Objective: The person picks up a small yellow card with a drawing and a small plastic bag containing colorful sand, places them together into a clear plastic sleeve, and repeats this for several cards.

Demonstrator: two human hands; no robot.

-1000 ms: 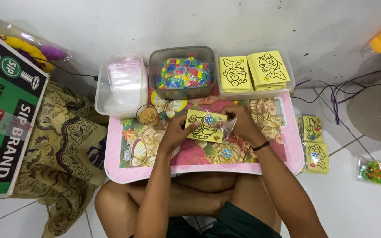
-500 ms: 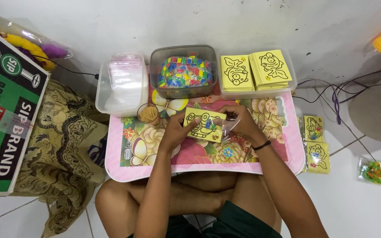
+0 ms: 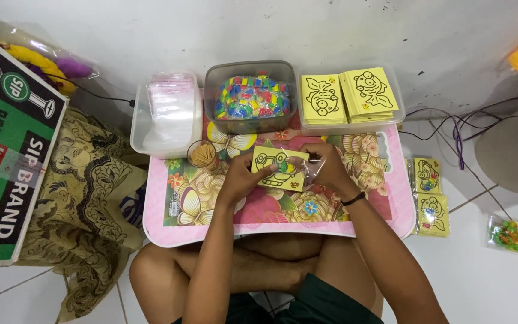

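Bare knees, crossed, sit nearest, tucked under a low pink bench (image 3: 403, 216) with a flower and butterfly print on top. Above its middle the left hand (image 3: 242, 178) pinches the left edge of a yellow card (image 3: 278, 169) printed with a black cartoon outline, holding it just over the bench. The right hand (image 3: 325, 168), a black band on its wrist, grips the card's right end together with a clear sleeve (image 3: 313, 174); whether the card is partly inside the sleeve cannot be told. Just left of the card a small cup (image 3: 202, 155) of thin sticks stands on the bench. Right of the bench, two more cards in sleeves (image 3: 430, 195) lie on the floor tiles. Left of it lie a patterned cloth (image 3: 85, 192) and a green box (image 3: 7, 150). Farther off, along the back edge by the wall, stand three tubs: one with clear bags (image 3: 169, 111), a middle one full of coloured bits (image 3: 251, 96), and one with two stacks of yellow cards (image 3: 349, 96).
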